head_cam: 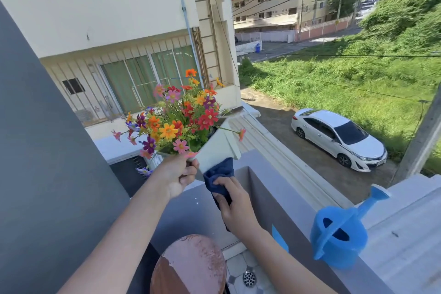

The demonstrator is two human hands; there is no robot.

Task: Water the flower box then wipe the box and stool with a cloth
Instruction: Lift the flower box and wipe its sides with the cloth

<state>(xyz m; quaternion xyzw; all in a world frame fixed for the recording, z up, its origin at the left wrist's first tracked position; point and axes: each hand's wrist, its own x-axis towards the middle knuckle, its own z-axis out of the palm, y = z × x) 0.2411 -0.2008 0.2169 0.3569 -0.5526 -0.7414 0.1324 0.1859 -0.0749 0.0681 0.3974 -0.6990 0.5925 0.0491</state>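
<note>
A white flower box (pixel 218 144) full of colourful flowers (pixel 177 118) is lifted off the balcony wall and tilted toward me. My left hand (pixel 177 175) grips its near end from below. A dark blue cloth (pixel 220 178) is pressed against the box's underside by my right hand (pixel 235 205), which is closed on it. A round reddish-brown stool (pixel 191 265) with worn paint stands on the floor below my arms. A blue watering can (pixel 338 236) rests on the wall top at the right.
The grey balcony wall (pixel 274 200) runs from the centre to the lower right, with a drop to a driveway and a white car (pixel 338 138) beyond. A dark grey wall (pixel 47 162) fills the left. A floor drain (pixel 249 278) sits in the tiles beside the stool.
</note>
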